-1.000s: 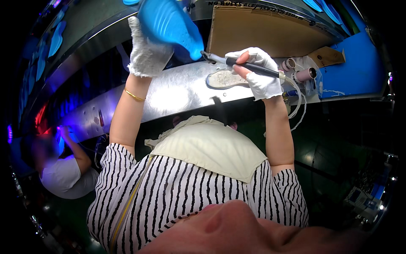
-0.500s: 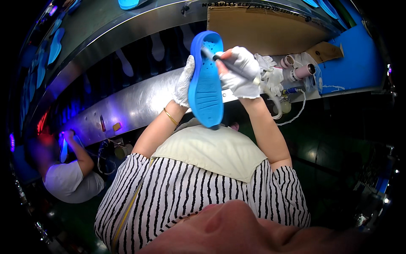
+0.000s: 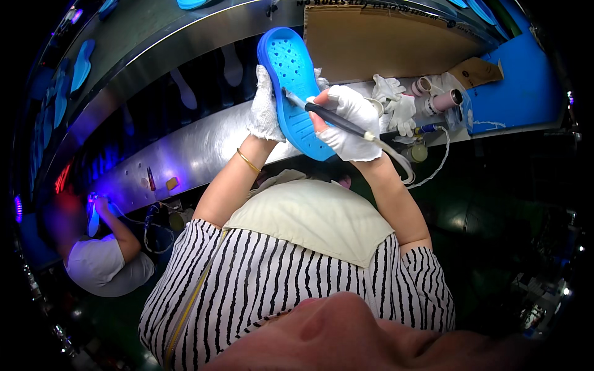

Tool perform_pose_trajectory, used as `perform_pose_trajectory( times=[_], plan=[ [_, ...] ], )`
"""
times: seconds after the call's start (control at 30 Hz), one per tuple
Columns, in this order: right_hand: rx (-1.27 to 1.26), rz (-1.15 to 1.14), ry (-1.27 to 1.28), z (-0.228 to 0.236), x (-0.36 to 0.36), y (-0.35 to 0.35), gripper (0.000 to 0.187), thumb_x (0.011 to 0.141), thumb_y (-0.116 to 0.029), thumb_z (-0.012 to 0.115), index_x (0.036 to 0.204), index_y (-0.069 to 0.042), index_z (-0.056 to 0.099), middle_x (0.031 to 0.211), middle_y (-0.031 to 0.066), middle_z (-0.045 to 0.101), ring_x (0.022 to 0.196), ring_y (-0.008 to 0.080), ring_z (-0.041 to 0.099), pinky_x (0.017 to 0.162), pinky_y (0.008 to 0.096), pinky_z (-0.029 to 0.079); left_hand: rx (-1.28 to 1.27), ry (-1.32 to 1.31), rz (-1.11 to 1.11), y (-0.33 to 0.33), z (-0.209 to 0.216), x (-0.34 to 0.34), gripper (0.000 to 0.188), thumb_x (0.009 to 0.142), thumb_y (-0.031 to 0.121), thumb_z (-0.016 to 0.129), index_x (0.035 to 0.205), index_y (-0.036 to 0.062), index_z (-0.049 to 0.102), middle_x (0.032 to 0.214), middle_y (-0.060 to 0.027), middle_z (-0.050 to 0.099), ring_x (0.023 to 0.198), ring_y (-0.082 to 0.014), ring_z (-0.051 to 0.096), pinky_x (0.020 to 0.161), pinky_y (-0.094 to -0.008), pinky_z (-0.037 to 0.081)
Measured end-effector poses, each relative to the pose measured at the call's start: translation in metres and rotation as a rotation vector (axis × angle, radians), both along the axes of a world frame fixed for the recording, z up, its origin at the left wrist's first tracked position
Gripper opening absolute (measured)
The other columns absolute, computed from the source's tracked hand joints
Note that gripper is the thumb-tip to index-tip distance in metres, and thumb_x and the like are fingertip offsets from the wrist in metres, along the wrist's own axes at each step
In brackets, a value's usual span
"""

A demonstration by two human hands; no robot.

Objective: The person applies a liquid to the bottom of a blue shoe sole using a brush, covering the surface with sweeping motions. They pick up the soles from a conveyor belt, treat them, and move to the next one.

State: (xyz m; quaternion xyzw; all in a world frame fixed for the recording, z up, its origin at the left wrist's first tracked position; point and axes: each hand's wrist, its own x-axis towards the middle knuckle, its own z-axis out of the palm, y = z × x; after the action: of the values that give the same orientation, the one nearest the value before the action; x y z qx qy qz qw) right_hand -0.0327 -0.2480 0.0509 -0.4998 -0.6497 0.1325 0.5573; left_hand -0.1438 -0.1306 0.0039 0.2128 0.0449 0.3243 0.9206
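Note:
My left hand (image 3: 266, 110), in a white glove, is closed round the edges of a blue shoe sole (image 3: 289, 71). Glove fingers show at both sides of the sole, whose underside is hidden. Small holes dot its upper end, which tilts away to the left. In my right hand (image 3: 354, 122), gloved with thumb and fingertip bare, a dark-handled brush (image 3: 336, 119) is pinched like a pen. Its pale shaft points left, with the tip at the sole's inner left edge near the middle. A clear hose (image 3: 398, 159) runs from the brush's back end.
Beyond my hands is a metal bench (image 3: 213, 137), with a cardboard box (image 3: 365, 46) behind it. White gloves (image 3: 402, 108) and a pink tumbler (image 3: 447, 101) lie at right. Soles ride a conveyor (image 3: 148, 43). A co-worker (image 3: 102, 263) sits at left.
The sole has moved up and left, tilting so its upper end leans left. My right hand has come slightly down, and the brush tip has shifted from the perforated end toward the middle of the sole.

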Motion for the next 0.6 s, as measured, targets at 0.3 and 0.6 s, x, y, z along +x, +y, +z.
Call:
perform_pose_trajectory(
  times=[0.3,0.6],
  plan=[
    [-0.096,-0.056,-0.008,0.016,0.000,-0.014,0.023,0.070,-0.006,0.073,0.088,-0.007,0.059,0.077,0.0069,0.063,0.067,0.0156,0.061,0.063,0.0261,0.049,0.023,0.022,0.035,0.004,0.022,-0.013,0.089,0.080,0.074,0.037,0.135,0.0042,0.036,0.127,-0.0197,0.048,0.112,-0.0351,0.051,0.096,-0.0485,0.043],
    [-0.086,0.062,0.422,0.022,0.012,-0.007,0.015,0.077,0.003,0.067,0.086,-0.002,0.056,0.087,0.0083,0.064,0.077,0.0104,0.060,0.069,0.0231,0.048,0.061,-0.044,-0.068,-0.030,0.043,-0.014,0.097,0.078,0.079,0.028,0.142,0.0064,0.024,0.140,-0.0185,0.036,0.123,-0.0356,0.043,0.101,-0.0486,0.038]
  ],
)
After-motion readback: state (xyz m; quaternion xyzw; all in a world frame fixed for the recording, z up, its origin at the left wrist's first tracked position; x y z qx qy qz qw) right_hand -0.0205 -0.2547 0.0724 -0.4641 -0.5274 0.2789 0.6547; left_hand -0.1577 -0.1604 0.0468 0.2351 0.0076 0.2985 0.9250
